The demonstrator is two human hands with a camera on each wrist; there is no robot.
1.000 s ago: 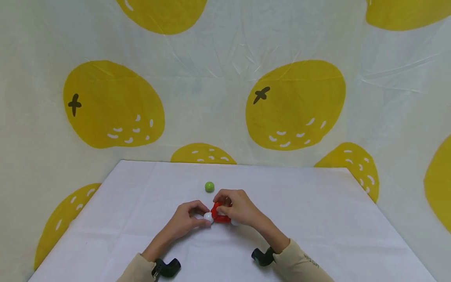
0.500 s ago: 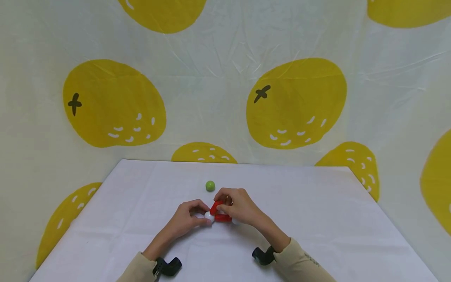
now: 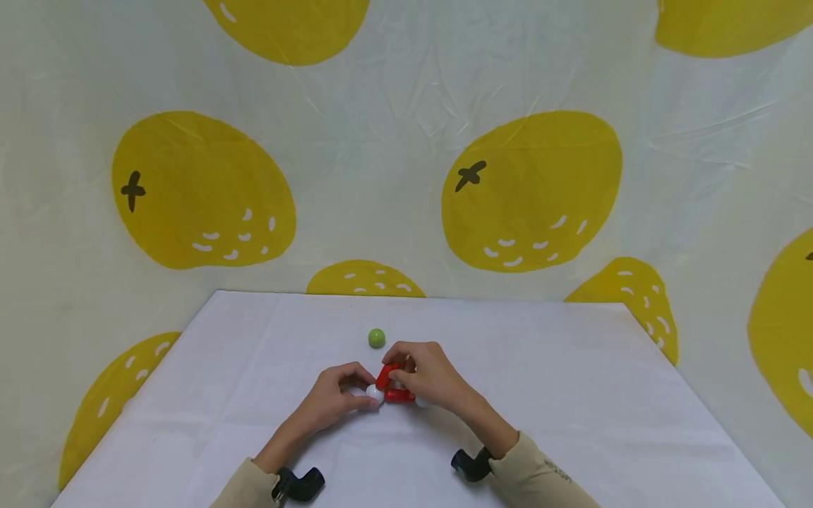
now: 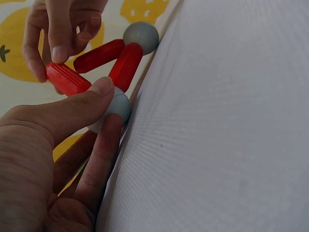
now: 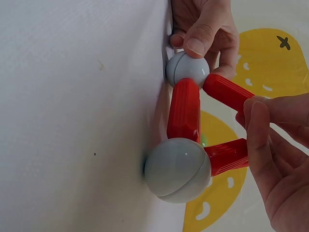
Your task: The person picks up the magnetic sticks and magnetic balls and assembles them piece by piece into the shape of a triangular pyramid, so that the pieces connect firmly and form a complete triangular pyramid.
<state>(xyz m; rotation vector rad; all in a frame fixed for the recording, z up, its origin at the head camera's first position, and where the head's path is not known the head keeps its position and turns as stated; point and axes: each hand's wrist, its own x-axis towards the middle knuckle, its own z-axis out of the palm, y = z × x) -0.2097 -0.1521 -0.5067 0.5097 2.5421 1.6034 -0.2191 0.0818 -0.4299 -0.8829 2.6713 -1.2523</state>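
Observation:
My left hand point(image 3: 336, 395) pinches a glossy white ball point(image 5: 187, 67) between thumb and fingers, low at the white tabletop. A ribbed red rod point(image 5: 184, 108) runs from this ball to a second white ball point(image 5: 178, 170). Between right thumb and fingertips, my right hand point(image 3: 432, 374) pinches another red rod point(image 5: 229, 93), tilted up, its lower end right at the left-hand ball. From the second ball a third red rod point(image 4: 99, 55) slants up beneath the right hand. The head view has that second ball mostly hidden behind the right hand.
A green ball point(image 3: 377, 338) lies on the white-covered table point(image 3: 540, 367), beyond the hands. Behind the table's far edge hangs a pale cloth point(image 3: 368, 162) printed with big yellow fruits. Dark curved devices point(image 3: 303, 485) sit at both wrists.
The red rod in my right hand has swung slightly, its lower end now at the left-hand ball and a gap showing beside the connecting rod. My left hand keeps its hold.

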